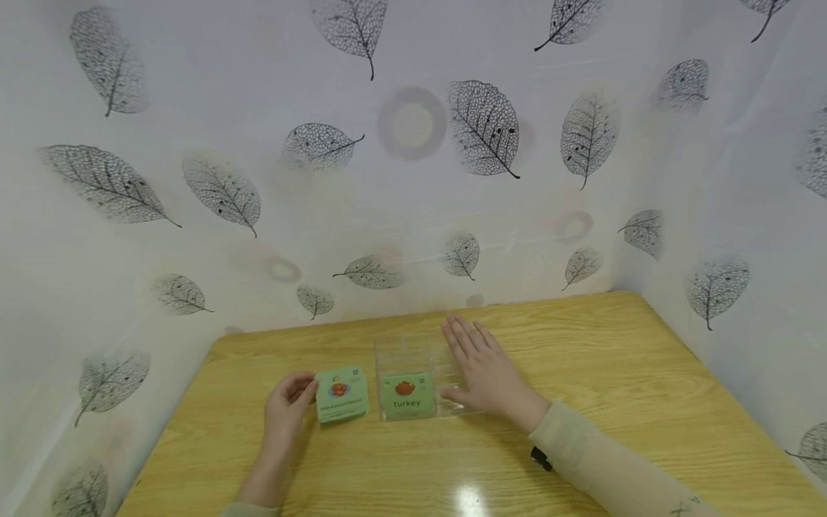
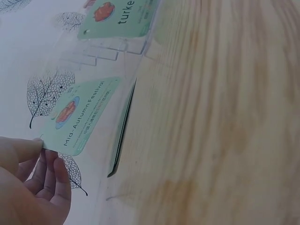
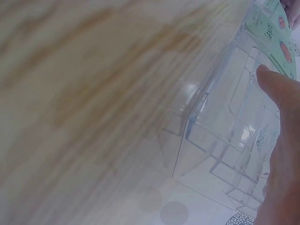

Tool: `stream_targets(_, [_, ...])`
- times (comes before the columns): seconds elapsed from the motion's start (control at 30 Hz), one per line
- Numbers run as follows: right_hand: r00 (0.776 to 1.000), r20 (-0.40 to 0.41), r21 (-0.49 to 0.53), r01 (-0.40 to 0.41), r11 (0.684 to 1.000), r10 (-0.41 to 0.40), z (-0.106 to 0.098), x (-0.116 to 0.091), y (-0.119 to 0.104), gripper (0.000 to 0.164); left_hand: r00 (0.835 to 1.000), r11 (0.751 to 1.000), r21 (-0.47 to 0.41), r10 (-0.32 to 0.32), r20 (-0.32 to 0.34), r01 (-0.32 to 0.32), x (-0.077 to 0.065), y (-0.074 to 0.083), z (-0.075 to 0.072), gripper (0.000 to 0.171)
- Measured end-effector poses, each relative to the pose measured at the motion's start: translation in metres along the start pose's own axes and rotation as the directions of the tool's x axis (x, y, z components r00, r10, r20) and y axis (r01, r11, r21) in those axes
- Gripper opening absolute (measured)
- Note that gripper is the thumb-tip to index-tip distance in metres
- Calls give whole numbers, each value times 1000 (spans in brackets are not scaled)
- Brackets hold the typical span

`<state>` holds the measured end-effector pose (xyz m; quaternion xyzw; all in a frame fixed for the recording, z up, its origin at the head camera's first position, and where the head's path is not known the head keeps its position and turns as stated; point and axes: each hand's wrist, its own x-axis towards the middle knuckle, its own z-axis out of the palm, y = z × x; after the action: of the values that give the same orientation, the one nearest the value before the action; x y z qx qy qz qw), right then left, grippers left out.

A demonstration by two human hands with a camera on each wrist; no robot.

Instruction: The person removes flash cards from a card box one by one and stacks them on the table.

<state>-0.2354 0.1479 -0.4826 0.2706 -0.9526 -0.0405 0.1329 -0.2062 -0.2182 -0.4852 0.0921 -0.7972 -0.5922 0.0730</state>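
Note:
My left hand [image 1: 288,402] pinches the corner of a green Mid-Autumn Festival card [image 2: 77,117] between thumb and fingers. In the left wrist view, that card is raised at an angle over a thin stack of cards [image 2: 123,131] on the table. To its right stands a clear plastic box [image 1: 403,348] with compartments. A green turkey card [image 1: 407,398] lies in the box's left compartment. My right hand [image 1: 481,370] rests over the right part of the box, fingers straight; in the right wrist view its thumb [image 3: 276,86] lies along the box top.
The light wooden table [image 1: 620,388] meets a pale cloth wall [image 1: 413,208] printed with grey leaves, which also runs along both sides. A small black object [image 1: 540,458] shows beside the right sleeve.

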Motion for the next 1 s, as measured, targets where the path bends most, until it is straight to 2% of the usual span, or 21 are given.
stream_targets(0.4, [1000,-8,2,4,1000,-4,-1,0,0,118,999,999,49,-7,36,5,7,-4,-3,28])
stream_targets(0.63, [1000,-7,10,10,1000,-10,-2,0,-1,115,999,999,42,-14,36,12,10,-7,-3,27])
stream_targets(0.8, [1000,-5,14,5,1000,-5,-2,0,-1,115,999,998,65,-29,31,27,13,-9,-3,26])
stream_targets(1.0, [1000,-23,10,11,1000,-11,-2,0,-1,115,999,996,92,-17,42,13,14,-11,-2,26])
